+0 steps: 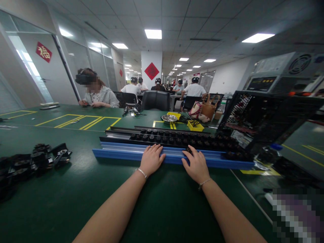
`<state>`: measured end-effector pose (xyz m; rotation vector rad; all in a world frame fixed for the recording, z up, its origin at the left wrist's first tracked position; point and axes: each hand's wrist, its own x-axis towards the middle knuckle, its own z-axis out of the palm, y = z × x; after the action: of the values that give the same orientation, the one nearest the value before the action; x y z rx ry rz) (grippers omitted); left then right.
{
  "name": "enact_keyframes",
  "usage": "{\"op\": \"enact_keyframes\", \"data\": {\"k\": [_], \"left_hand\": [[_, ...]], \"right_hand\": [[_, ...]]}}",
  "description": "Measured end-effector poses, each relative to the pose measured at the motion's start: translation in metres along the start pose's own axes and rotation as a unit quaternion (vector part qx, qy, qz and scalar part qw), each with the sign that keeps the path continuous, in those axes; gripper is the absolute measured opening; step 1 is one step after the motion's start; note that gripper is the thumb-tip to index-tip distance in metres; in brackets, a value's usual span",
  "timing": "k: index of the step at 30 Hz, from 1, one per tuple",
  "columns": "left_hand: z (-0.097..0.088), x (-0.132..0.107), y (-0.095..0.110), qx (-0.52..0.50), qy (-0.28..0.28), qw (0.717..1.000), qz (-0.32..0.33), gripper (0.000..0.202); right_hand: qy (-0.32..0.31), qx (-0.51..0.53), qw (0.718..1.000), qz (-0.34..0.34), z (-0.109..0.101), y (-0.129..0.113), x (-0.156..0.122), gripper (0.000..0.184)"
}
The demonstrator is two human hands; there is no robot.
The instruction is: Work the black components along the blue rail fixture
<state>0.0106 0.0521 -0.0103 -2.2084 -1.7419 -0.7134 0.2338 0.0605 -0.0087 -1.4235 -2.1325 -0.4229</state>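
A long blue channel rail (121,154) lies across the green table in front of me. My left hand (151,159) rests on it palm down, holding nothing, its fingers stretched over the channel and the thumb apart. To the right, my right hand (197,164) bends its fingers around a small black part (188,150) at the rail; the fingers partly hide it. More dark parts sit in the rail's right end. Just behind, black rails (107,139) carry rows of small black parts with metallic tops (158,138).
Black parts (42,158) are heaped at left. Behind the rails stand a metal bowl (169,118) and a yellow tray (195,126). An open computer case (265,114) and a clear container with a blue cap (268,157) are at right. A co-worker (97,92) sits across the table.
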Motion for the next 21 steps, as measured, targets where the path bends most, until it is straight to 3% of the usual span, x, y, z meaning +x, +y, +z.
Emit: {"op": "enact_keyframes", "data": {"k": [21], "left_hand": [[0.0001, 0.0, 0.0001, 0.006, 0.003, 1.0, 0.002, 0.046]], "right_hand": [[-0.015, 0.022, 0.999, -0.02, 0.0009, -0.0021, -0.0013, 0.04]]}}
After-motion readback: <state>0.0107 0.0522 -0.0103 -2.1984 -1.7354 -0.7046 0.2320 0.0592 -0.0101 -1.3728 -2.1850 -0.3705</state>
